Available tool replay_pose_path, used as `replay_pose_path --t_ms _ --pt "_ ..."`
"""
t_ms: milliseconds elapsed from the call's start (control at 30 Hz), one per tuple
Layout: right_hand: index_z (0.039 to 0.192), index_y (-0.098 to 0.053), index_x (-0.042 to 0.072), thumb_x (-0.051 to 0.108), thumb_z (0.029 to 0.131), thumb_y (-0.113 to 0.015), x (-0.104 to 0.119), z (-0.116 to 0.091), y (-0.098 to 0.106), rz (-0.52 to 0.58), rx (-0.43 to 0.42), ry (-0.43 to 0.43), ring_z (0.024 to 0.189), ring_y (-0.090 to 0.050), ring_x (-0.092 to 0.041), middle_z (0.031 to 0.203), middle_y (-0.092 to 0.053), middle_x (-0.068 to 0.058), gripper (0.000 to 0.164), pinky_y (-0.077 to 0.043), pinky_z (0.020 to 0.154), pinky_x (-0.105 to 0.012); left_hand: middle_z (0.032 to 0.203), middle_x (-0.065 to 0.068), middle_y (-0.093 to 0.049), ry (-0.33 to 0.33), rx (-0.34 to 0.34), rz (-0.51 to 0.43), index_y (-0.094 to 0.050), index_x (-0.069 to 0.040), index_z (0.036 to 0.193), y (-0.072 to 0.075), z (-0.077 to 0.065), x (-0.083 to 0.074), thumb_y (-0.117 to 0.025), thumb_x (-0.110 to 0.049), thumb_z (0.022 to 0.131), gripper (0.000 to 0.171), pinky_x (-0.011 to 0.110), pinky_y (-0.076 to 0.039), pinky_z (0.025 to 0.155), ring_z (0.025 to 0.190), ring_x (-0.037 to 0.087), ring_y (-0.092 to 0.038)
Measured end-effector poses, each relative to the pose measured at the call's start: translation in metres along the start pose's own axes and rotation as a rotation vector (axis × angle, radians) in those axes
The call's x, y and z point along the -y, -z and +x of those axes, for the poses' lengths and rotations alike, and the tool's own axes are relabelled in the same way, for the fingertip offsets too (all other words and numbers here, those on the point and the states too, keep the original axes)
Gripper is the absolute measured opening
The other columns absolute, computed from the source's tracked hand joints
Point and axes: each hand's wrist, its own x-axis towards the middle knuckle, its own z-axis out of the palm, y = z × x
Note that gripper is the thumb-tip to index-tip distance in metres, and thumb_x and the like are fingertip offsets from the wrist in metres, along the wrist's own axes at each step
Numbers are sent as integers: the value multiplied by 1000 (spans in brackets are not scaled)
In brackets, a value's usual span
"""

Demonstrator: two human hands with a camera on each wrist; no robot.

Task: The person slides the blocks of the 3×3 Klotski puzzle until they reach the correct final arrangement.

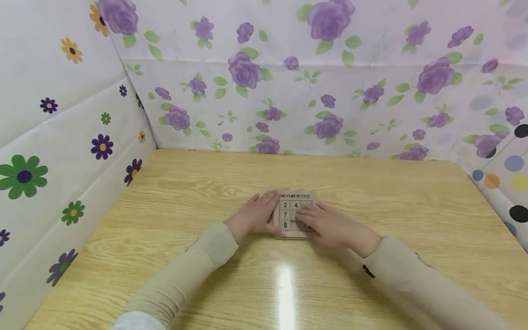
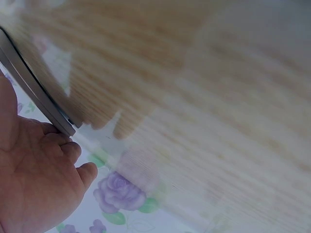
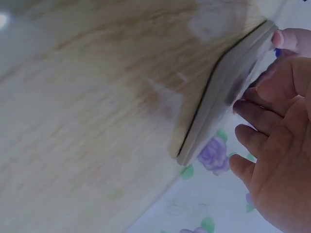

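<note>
A grey number sliding puzzle (image 1: 294, 234) lies flat on the wooden table, with the tiles 2, 4, 7 and 8 readable in the head view. My left hand (image 1: 259, 214) holds its left side, thumb at the near left corner and fingers along the far left. Over the right part of the board, my right hand (image 1: 330, 224) touches the middle tiles with its fingertips and covers several numbers. From the left wrist, the puzzle's edge (image 2: 36, 87) meets the fingers of the left hand (image 2: 41, 170). In the right wrist view, the right hand (image 3: 282, 141) reaches over the puzzle (image 3: 206, 116).
The wooden table (image 1: 198, 183) extends around the puzzle on every side. A cloth with purple flowers (image 1: 247, 105) hangs behind it, and another flowered cloth (image 1: 74, 156) stands at the left. A dotted cloth (image 1: 513, 183) borders the right side.
</note>
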Motion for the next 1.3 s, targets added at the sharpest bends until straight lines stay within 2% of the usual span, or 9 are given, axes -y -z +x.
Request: replay_pose_path --t_ms 300,667,867,1100,1300 --pt "138 -46 -2 11 92 -55 8 -9 -4 -19 3 10 138 -34 -36 146 -42 -16 49 -24 114 -55 161 5 0 4 -7 20 -3 -8 154 2 3 -1 -55 -75 75 115 41 -7 121 148 20 -3" --pt "137 -48 -2 10 90 -56 14 -18 -10 -49 -7 44 136 -38 -34 144 -46 -16 50 -26 114 -53 161 6 -1 7 -6 -6 -5 -7 153 0 3 0 -57 -74 75 115 41 -7 121 148 20 -3" --pt "140 -43 -2 7 87 -57 4 -21 -6 10 -4 -11 138 -33 -38 147 -41 -18 57 -22 115 -55 161 7 0 -3 0 -4 -5 -6 153 -1 2 -1 -57 -74 75 116 40 -7 121 148 21 -3" --pt "139 -44 -4 9 92 -51 -10 -21 -4 -26 -11 -87 138 -32 -39 146 -41 -19 49 -24 115 -54 161 6 0 0 -2 -12 -4 -8 154 -3 3 0 -57 -74 74 116 39 -7 121 148 20 -3" --pt "137 -46 -5 10 94 -47 -11 -19 -4 -35 -15 -97 138 -33 -38 146 -43 -18 45 -23 115 -54 161 7 -1 0 -7 -5 -4 -7 153 -3 3 2 -57 -74 75 116 39 -8 121 148 20 -3"
